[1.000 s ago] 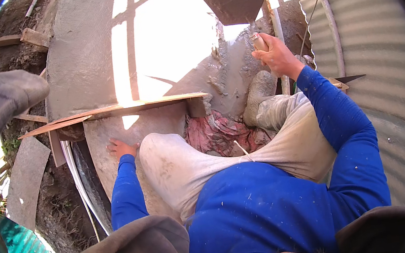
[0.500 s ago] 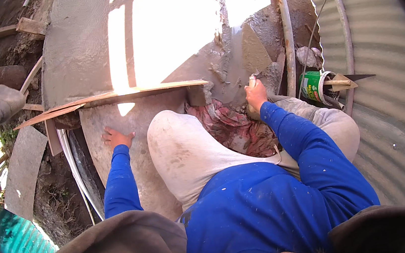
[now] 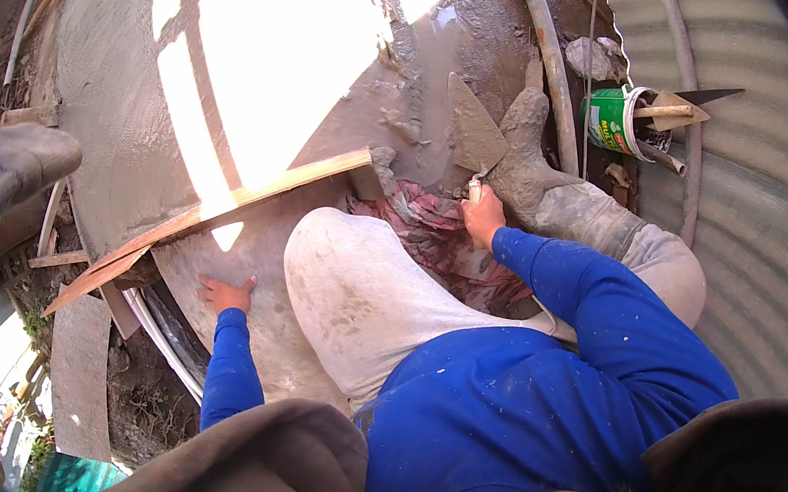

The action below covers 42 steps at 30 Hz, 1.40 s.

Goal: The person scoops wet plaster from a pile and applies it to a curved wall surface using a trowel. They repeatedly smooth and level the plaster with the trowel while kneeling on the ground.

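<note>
My right hand [image 3: 483, 218] is wrapped round the handle of a pointed trowel [image 3: 476, 127]. Its triangular blade, coated in grey mortar, points away from me over the wet cement surface [image 3: 124, 141]. To the left, my left hand [image 3: 227, 294] rests with fingers spread on a grey board [image 3: 274, 342] beside my knee. Just beyond that hand, a wooden plank [image 3: 261, 191] runs along the near edge of the wet cement. Between my legs lies a crumpled, reddish, mortar-stained sack or cloth [image 3: 410, 220].
On the right, a green bucket [image 3: 609, 124] lies tilted with a wooden-handled tool in it, near corrugated metal sheeting [image 3: 752, 234]. A long pipe or pole [image 3: 547, 54] stands beside my mud-covered foot [image 3: 526, 139]. Soil, boards and a white pipe [image 3: 160, 345] lie at left.
My view has turned and shifted slightly. My right hand and the trowel have come a little nearer and left in view. The left hand stays on the board.
</note>
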Each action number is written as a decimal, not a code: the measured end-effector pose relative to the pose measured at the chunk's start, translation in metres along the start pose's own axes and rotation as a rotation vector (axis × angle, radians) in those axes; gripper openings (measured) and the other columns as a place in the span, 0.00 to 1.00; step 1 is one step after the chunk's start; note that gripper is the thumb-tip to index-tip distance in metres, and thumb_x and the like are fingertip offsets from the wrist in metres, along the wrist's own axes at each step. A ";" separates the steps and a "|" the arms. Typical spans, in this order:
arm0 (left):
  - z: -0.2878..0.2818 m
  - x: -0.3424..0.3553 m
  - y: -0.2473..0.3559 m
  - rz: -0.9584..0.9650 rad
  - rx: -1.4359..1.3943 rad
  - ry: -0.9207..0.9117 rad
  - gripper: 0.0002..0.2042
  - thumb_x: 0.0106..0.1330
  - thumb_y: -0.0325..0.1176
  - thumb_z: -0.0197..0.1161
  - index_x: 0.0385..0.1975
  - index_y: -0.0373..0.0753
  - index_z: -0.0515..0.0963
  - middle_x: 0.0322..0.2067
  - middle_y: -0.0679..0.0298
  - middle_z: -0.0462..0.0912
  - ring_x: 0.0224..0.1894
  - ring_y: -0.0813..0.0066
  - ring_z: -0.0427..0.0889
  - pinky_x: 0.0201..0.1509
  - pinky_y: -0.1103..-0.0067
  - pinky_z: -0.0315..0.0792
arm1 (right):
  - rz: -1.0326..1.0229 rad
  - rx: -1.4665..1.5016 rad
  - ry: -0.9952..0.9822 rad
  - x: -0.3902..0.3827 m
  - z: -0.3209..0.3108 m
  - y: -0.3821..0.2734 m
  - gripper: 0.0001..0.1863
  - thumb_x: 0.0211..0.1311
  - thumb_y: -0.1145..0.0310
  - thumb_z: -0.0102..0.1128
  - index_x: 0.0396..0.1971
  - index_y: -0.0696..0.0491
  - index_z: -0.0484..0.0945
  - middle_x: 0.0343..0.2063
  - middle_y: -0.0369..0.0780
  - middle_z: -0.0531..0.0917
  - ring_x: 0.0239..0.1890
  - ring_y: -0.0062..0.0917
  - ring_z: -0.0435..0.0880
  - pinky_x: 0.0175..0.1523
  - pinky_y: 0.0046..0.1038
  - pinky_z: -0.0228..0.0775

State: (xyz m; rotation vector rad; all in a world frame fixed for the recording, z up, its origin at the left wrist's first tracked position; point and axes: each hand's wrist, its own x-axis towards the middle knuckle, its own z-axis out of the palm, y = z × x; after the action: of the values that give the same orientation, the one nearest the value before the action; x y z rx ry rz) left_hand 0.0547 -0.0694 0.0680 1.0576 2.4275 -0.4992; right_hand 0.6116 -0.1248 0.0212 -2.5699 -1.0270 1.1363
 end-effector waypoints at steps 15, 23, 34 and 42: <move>-0.006 0.003 0.003 0.007 0.107 -0.029 0.72 0.50 0.54 0.84 0.79 0.30 0.30 0.76 0.24 0.40 0.80 0.30 0.47 0.82 0.54 0.54 | -0.020 0.267 -0.092 -0.027 0.080 0.046 0.18 0.67 0.67 0.66 0.48 0.60 0.70 0.32 0.49 0.81 0.22 0.35 0.84 0.27 0.40 0.76; -0.004 0.005 -0.004 -0.006 0.113 -0.037 0.72 0.50 0.54 0.84 0.79 0.30 0.30 0.76 0.25 0.40 0.79 0.30 0.49 0.81 0.53 0.55 | 0.035 0.456 -0.173 -0.030 0.075 0.035 0.18 0.67 0.69 0.63 0.50 0.59 0.69 0.33 0.46 0.80 0.21 0.31 0.83 0.26 0.36 0.77; 0.000 0.011 -0.006 0.021 0.096 -0.032 0.72 0.49 0.53 0.85 0.79 0.30 0.30 0.77 0.25 0.38 0.80 0.30 0.46 0.82 0.52 0.52 | 0.004 0.488 -0.160 -0.019 0.096 0.043 0.14 0.67 0.70 0.62 0.47 0.58 0.71 0.29 0.42 0.79 0.19 0.28 0.81 0.25 0.34 0.75; -0.004 0.006 0.001 0.024 0.090 -0.055 0.73 0.49 0.53 0.85 0.79 0.31 0.29 0.76 0.25 0.39 0.80 0.31 0.46 0.82 0.53 0.53 | -0.283 0.263 0.106 -0.022 0.107 0.041 0.16 0.63 0.69 0.62 0.46 0.59 0.70 0.28 0.48 0.79 0.20 0.37 0.82 0.27 0.40 0.75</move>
State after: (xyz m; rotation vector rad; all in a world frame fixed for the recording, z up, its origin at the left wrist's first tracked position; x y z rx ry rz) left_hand 0.0508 -0.0627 0.0681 1.0947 2.3611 -0.6265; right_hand 0.5484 -0.1837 -0.0567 -2.1743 -1.0923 0.9782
